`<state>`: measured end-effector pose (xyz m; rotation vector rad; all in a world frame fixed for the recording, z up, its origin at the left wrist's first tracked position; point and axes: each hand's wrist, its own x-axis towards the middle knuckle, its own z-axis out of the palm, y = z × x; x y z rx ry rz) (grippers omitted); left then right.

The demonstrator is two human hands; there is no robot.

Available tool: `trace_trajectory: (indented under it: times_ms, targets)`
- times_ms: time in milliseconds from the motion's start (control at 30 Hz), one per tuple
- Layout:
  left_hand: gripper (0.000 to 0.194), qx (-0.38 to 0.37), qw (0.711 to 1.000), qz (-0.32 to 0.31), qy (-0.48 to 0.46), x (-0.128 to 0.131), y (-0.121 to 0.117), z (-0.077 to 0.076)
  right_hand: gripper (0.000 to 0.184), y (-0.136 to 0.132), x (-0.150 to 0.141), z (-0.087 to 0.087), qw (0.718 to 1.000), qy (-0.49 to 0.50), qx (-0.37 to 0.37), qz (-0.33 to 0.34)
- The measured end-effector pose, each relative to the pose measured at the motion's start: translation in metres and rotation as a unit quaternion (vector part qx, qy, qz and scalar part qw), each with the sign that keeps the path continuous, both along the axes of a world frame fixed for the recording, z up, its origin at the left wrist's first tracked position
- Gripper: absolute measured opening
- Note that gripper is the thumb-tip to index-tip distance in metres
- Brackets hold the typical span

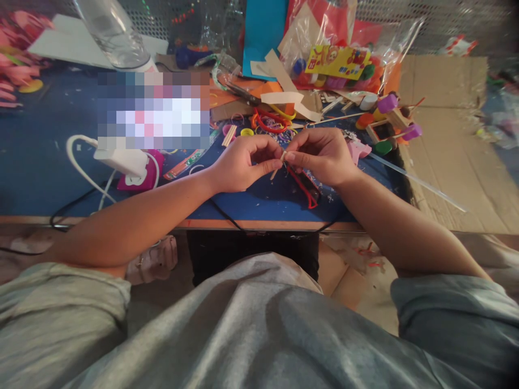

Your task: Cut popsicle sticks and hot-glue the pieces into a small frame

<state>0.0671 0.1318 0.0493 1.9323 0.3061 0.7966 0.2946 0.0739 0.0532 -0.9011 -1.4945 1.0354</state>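
Observation:
Over the blue tabletop my left hand [247, 162] and my right hand [322, 156] meet, thumbs and forefingers pinched at the fingertips. Between them is a small pale wooden stick [274, 174], its lower end poking out below the left fingertips. Fingers cover most of it, so its full shape is hidden. Just below my right hand lies a dark, red-edged object [306, 189] whose kind I cannot make out, with pale scraps around it. A small bundle of wooden sticks [229, 135] stands beyond my left wrist.
A white charger [121, 159] with cables sits on the left, near a clear bottle [117, 38]. Scissors [243, 93], paper strips, rubber bands and a bag of colourful paint pots [340, 62] crowd the back. Small wooden construction [383, 129] and cardboard [458, 162] lie right.

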Motion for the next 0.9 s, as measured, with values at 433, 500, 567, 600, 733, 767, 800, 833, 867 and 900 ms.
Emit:
trace_trajectory:
  times_ms: [433,500,567,600,733,767,800,833,867,900]
  targets:
    - [0.061,-0.054,0.998,0.019,-0.012,0.0011,0.0026,0.0012,0.053,0.0,-0.0025,-0.001,1.0,0.001,0.015,-0.027]
    - [0.06,-0.053,0.998,0.017,-0.015,0.0018,0.0027,0.0,0.053,0.0001,-0.0025,-0.0017,1.0,-0.005,0.017,-0.026]
    - [0.058,-0.051,0.998,0.01,-0.022,0.0024,0.003,-0.0016,0.051,0.0003,-0.0019,-0.0031,0.999,-0.013,0.018,-0.025]
    - [0.057,-0.05,0.998,0.007,-0.024,0.0026,0.0033,-0.0024,0.05,0.0004,-0.0015,-0.0038,0.999,-0.016,0.018,-0.025]
    - [0.057,-0.051,0.999,0.005,-0.014,0.002,0.0037,-0.0037,0.049,0.0002,0.0001,-0.005,1.0,-0.023,0.015,-0.013]
    - [0.057,-0.051,0.999,0.006,-0.011,0.0017,0.0036,-0.0036,0.049,-0.0001,0.0005,-0.0049,1.0,-0.022,0.015,-0.006]
    - [0.057,-0.051,0.999,0.007,-0.011,0.0014,0.0034,-0.0034,0.048,-0.0004,0.0009,-0.0047,1.0,-0.022,0.014,0.0]
    - [0.057,-0.051,0.999,0.007,-0.011,0.0012,0.0031,-0.0031,0.048,-0.0008,0.0013,-0.0044,1.0,-0.022,0.012,0.005]
    - [0.057,-0.05,0.999,0.008,-0.012,0.0011,0.0028,-0.0028,0.049,-0.0012,0.0016,-0.0041,1.0,-0.024,0.009,0.009]
    - [0.057,-0.049,0.999,0.009,-0.015,0.001,0.0025,-0.0027,0.05,-0.0015,0.0019,-0.0037,1.0,-0.027,0.005,0.011]
